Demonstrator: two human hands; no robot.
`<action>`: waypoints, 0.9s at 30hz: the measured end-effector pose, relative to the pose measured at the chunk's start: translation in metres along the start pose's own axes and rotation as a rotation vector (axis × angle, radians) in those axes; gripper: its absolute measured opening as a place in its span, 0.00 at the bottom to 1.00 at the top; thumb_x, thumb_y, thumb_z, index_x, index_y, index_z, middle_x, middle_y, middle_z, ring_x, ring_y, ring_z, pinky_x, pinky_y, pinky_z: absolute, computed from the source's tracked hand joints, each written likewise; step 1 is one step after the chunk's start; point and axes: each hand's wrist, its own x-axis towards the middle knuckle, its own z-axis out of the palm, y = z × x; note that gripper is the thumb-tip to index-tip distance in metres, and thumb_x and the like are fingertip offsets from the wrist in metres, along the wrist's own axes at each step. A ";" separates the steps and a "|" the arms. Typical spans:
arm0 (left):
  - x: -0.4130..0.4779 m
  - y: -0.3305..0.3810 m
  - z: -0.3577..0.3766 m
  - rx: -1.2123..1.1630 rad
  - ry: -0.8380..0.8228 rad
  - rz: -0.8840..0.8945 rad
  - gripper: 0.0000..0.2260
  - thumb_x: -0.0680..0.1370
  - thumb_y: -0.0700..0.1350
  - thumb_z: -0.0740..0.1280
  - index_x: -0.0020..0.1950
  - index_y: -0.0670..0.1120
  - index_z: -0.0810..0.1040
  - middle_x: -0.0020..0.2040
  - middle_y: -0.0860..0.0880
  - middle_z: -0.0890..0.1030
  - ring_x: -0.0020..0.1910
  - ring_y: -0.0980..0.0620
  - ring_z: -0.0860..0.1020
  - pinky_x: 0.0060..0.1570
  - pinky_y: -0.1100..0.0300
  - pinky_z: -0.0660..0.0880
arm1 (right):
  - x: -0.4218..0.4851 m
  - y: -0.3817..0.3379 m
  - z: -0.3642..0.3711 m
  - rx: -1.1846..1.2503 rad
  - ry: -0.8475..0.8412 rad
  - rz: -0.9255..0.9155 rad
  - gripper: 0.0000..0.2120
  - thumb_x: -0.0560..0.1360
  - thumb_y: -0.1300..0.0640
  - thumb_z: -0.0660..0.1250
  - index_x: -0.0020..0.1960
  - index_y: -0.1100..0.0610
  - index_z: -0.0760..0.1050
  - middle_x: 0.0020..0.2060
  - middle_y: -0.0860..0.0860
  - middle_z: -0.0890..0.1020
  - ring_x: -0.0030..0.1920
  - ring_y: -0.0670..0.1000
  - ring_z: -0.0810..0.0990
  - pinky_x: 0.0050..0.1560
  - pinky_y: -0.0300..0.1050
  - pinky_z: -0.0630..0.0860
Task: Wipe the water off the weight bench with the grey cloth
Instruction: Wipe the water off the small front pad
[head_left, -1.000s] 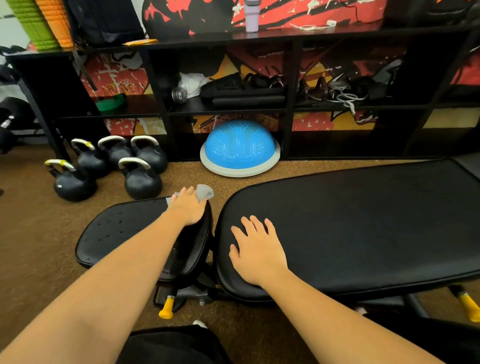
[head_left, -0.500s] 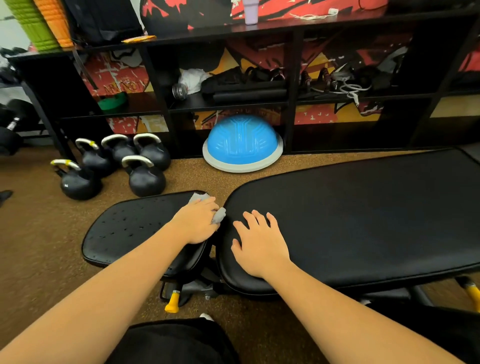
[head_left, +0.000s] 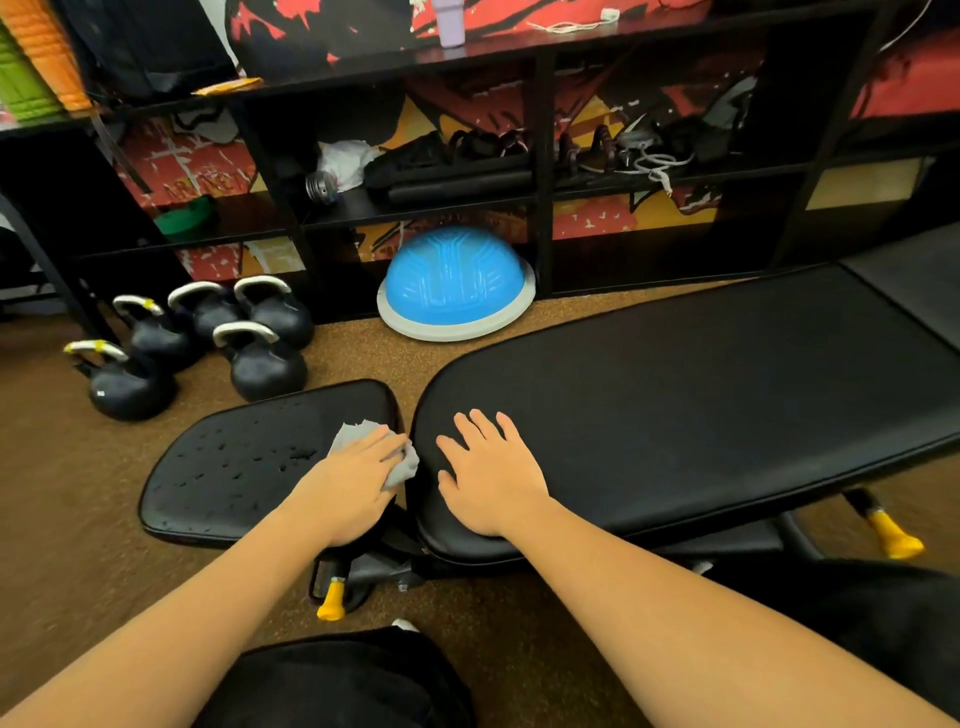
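The black weight bench has two pads: a small seat pad (head_left: 234, 467) on the left and a long back pad (head_left: 701, 405) on the right. Water droplets (head_left: 249, 457) dot the seat pad's left and middle. My left hand (head_left: 348, 483) presses the grey cloth (head_left: 402, 465) flat on the right end of the seat pad; cloth edges stick out above and right of the fingers. My right hand (head_left: 491, 475) lies flat, fingers spread, on the near left end of the back pad.
Several black kettlebells (head_left: 208, 343) stand on the brown floor left of the bench. A blue balance dome (head_left: 457, 283) sits behind it before a black shelving unit (head_left: 540, 171). Yellow-tipped bench levers (head_left: 331, 603) (head_left: 891, 535) poke out below the pads.
My left hand has dragged the cloth from the seat pad's far right corner toward me along its right end. My right hand has stayed on the back pad.
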 end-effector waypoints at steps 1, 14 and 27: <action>-0.007 0.002 0.001 -0.019 -0.018 -0.009 0.23 0.85 0.49 0.56 0.80 0.48 0.62 0.81 0.54 0.58 0.80 0.53 0.52 0.76 0.62 0.46 | 0.000 0.000 0.001 -0.003 0.000 0.002 0.28 0.85 0.43 0.49 0.82 0.52 0.57 0.83 0.57 0.53 0.82 0.59 0.47 0.80 0.62 0.45; -0.074 -0.008 0.011 -0.030 -0.115 0.292 0.18 0.75 0.48 0.59 0.59 0.50 0.84 0.79 0.58 0.63 0.81 0.58 0.42 0.79 0.53 0.40 | -0.001 -0.002 0.000 -0.004 0.000 0.005 0.28 0.85 0.43 0.48 0.82 0.52 0.56 0.83 0.57 0.53 0.83 0.58 0.47 0.81 0.61 0.45; -0.007 -0.030 0.017 -0.357 0.087 -0.315 0.24 0.86 0.52 0.54 0.82 0.52 0.57 0.82 0.54 0.56 0.81 0.52 0.50 0.76 0.61 0.42 | 0.002 -0.006 0.002 -0.008 0.020 0.018 0.28 0.84 0.43 0.49 0.81 0.52 0.58 0.82 0.58 0.55 0.82 0.59 0.49 0.80 0.62 0.46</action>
